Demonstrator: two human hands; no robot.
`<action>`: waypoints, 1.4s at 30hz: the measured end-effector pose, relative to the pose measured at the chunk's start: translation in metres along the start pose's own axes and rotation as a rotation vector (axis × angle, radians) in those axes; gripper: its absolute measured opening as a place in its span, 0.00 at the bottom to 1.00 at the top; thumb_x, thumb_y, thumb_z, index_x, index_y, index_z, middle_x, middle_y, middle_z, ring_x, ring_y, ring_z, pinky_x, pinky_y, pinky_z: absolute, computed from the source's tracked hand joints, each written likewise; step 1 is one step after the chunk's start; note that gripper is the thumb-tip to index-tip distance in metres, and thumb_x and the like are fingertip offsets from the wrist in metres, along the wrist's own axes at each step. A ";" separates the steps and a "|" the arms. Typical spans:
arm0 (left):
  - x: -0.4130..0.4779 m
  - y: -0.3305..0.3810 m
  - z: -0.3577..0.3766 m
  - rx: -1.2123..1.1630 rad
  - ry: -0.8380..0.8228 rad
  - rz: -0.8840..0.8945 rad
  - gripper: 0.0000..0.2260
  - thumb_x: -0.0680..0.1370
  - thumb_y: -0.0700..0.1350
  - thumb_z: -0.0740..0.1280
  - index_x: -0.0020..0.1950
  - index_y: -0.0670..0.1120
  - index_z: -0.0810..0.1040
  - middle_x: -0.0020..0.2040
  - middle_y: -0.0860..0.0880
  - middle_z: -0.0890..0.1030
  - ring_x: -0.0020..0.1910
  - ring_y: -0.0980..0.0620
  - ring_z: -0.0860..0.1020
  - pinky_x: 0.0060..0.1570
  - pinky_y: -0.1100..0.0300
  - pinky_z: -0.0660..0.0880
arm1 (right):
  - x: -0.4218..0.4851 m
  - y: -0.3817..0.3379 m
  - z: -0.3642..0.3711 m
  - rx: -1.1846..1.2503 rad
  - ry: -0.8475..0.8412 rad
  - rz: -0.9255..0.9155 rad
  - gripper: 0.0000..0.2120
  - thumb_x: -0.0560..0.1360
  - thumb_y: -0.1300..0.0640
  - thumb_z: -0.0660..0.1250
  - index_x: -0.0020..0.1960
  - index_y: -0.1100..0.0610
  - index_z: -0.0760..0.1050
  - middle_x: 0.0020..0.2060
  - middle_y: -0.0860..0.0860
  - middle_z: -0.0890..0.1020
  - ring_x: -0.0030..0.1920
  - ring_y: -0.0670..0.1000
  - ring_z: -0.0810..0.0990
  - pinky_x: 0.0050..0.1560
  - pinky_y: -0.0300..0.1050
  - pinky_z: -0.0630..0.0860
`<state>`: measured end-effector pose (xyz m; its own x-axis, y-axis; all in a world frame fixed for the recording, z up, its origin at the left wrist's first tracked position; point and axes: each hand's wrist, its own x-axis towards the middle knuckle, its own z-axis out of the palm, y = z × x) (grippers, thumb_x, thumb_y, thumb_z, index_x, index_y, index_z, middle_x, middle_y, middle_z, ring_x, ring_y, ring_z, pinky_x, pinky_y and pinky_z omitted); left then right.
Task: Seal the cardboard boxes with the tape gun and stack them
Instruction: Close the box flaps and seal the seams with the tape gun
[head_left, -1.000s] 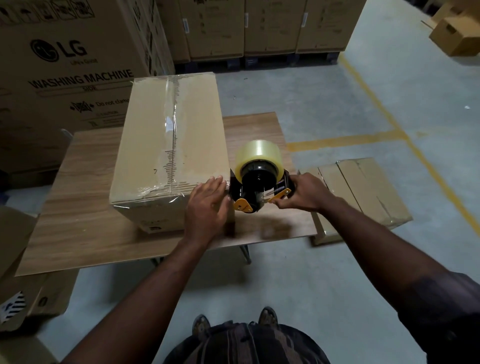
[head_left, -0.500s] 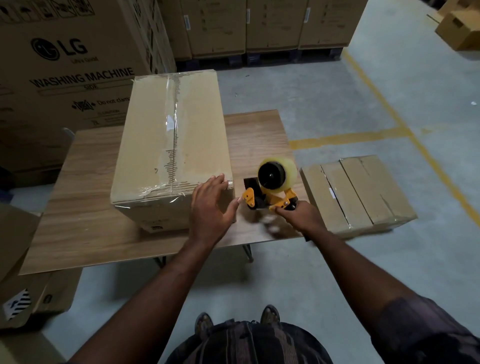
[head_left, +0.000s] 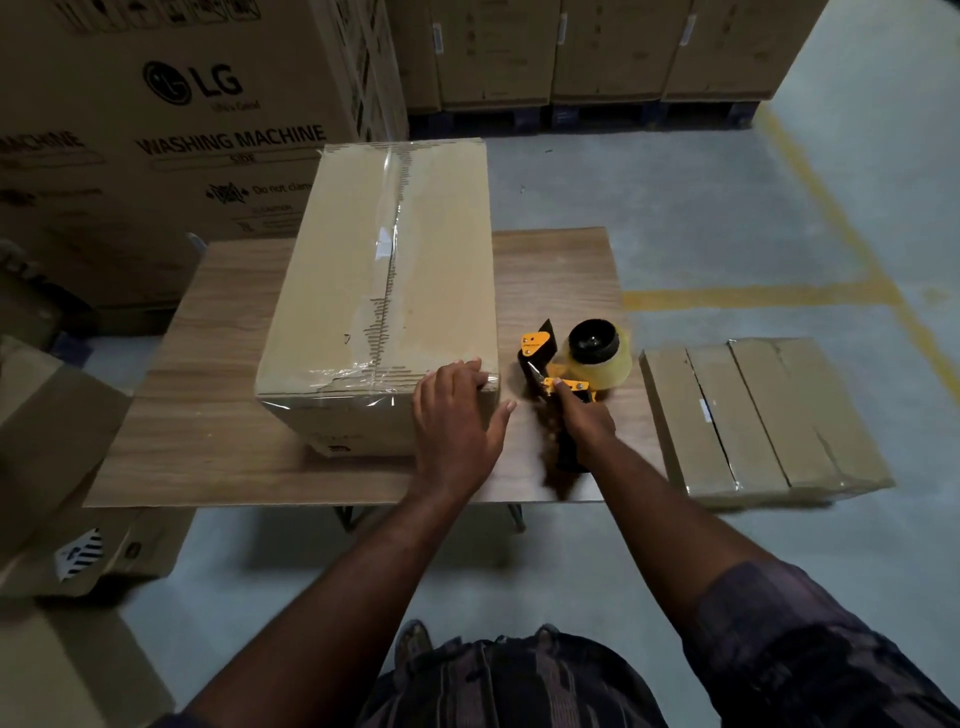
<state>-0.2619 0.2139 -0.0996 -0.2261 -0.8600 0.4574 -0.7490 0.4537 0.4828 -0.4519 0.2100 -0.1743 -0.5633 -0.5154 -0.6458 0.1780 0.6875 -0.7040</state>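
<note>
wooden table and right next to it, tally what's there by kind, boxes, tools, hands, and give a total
Taped brown cardboard boxes: 2 (tall box on the wooden table, low box beside its right edge)
Yellow-and-black tape gun with clear roll: 1
Hands: 2 (left hand resting on the tall box, right hand gripping the gun's handle)
Total: 5

box (head_left: 332, 291) tan, clear tape | tape gun (head_left: 574, 358) orange/blk | table (head_left: 208, 415) wood-grain | floor line (head_left: 753, 297) yellow
</note>
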 end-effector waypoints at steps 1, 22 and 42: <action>0.000 0.000 0.000 0.000 0.001 0.002 0.19 0.72 0.50 0.76 0.57 0.48 0.72 0.60 0.49 0.78 0.61 0.46 0.74 0.67 0.47 0.65 | 0.003 -0.001 0.000 0.024 -0.014 0.023 0.33 0.72 0.32 0.71 0.61 0.61 0.80 0.52 0.56 0.84 0.53 0.59 0.83 0.58 0.55 0.80; 0.000 -0.013 -0.019 -0.096 -0.193 0.114 0.17 0.75 0.43 0.69 0.63 0.45 0.76 0.68 0.50 0.76 0.69 0.49 0.71 0.71 0.51 0.63 | -0.084 -0.041 0.003 -0.157 0.062 -1.051 0.13 0.81 0.54 0.69 0.61 0.60 0.78 0.58 0.54 0.79 0.59 0.52 0.77 0.58 0.44 0.72; 0.027 -0.058 -0.050 0.022 -0.241 0.171 0.11 0.77 0.42 0.70 0.58 0.53 0.77 0.55 0.51 0.76 0.52 0.46 0.72 0.51 0.53 0.65 | -0.080 -0.039 0.009 -0.826 -0.214 -1.510 0.24 0.83 0.62 0.64 0.79 0.60 0.66 0.78 0.55 0.67 0.80 0.57 0.60 0.74 0.56 0.70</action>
<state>-0.1932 0.1758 -0.0775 -0.4899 -0.8033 0.3387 -0.7002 0.5940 0.3961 -0.4064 0.2197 -0.0974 0.2899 -0.9043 0.3134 -0.8264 -0.4017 -0.3946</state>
